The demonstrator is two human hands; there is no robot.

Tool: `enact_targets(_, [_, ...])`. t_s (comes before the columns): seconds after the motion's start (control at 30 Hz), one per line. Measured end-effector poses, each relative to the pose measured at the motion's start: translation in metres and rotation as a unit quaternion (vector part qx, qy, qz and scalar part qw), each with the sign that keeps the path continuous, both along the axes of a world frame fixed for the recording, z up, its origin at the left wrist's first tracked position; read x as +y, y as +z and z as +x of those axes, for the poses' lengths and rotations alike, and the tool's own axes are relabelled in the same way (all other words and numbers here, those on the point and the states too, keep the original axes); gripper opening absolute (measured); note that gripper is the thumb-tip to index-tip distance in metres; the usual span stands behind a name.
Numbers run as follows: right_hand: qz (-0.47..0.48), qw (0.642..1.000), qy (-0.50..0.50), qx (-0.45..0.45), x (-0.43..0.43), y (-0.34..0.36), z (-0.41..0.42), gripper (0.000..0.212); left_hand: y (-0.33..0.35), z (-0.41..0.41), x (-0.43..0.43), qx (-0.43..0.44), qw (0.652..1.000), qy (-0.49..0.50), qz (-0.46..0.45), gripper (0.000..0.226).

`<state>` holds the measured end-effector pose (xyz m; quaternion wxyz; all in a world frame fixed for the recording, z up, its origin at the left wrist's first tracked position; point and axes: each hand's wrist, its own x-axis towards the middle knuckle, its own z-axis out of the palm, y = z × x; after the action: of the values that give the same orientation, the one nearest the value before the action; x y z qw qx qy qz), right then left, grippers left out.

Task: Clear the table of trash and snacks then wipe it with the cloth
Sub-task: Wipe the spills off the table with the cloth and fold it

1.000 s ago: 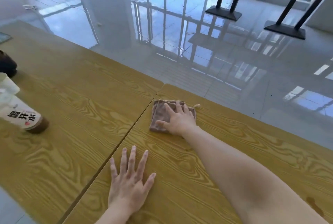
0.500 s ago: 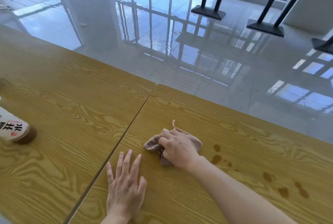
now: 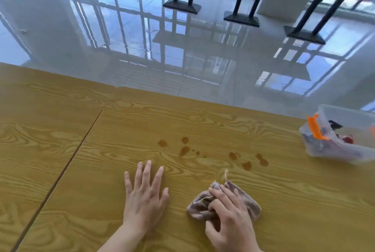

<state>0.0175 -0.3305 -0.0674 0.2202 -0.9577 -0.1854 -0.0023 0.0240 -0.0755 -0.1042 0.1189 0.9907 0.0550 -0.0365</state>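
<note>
The brownish cloth point(image 3: 245, 199) is lying bunched on the wooden desk point(image 3: 60, 150), just near of several brown spill spots point(image 3: 184, 150). The right hand point(image 3: 229, 217) is gripping it, fingers curled, while the left hand point(image 3: 145, 197) is resting flat and open beside it. A clear plastic container point(image 3: 341, 136) is sitting far right

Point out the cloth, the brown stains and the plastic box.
cloth point(image 3: 250, 201), head view, bare right part beside the right hand.
brown stains point(image 3: 184, 150), head view, on a central spot.
plastic box point(image 3: 332, 151), head view, on its clear near wall.
</note>
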Motion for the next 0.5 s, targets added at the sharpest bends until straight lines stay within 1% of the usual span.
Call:
enact_targets(0.1, [-0.053, 0.995, -0.087, 0.0, -0.037, -0.008, 0.003, 0.027, -0.006, 0.007, -0.018, 0.014, 0.999, 0.027, 0.037, 0.075])
enact_targets(0.2, [-0.122, 0.973, -0.187, 0.064, -0.062, -0.012, 0.021, 0.067, -0.014, 0.012, -0.023, 0.027, 0.996, 0.046, 0.066, 0.078])
enact_targets(0.23, [-0.152, 0.967, -0.193, 0.07, -0.063, -0.015, 0.023, 0.073, -0.015, 0.012, -0.022, 0.025, 0.996, 0.048, 0.07, 0.079])
enact_targets(0.3, [-0.176, 0.973, -0.135, 0.07, -0.058, -0.022, 0.015, 0.074, -0.016, 0.012, -0.018, 0.021, 0.996, 0.052, 0.074, 0.079])
enact_targets(0.4, [-0.174, 0.983, -0.014, 0.057, -0.071, -0.025, 0.0, 0.071, -0.013, 0.012, -0.02, 0.021, 0.996, 0.055, 0.066, 0.079])
enact_targets(0.43, [-0.176, 0.983, -0.004, 0.051, -0.083, -0.026, 0.005, 0.07, -0.013, 0.012, -0.021, 0.021, 0.996, 0.054, 0.065, 0.079])
enact_targets(0.47, [-0.184, 0.982, -0.018, 0.047, -0.096, -0.027, 0.014, 0.07, -0.013, 0.012, -0.021, 0.02, 0.996, 0.055, 0.065, 0.079])
enact_targets(0.5, [-0.191, 0.979, -0.053, 0.053, -0.107, -0.028, 0.027, 0.071, -0.014, 0.012, -0.021, 0.017, 0.996, 0.056, 0.064, 0.079])
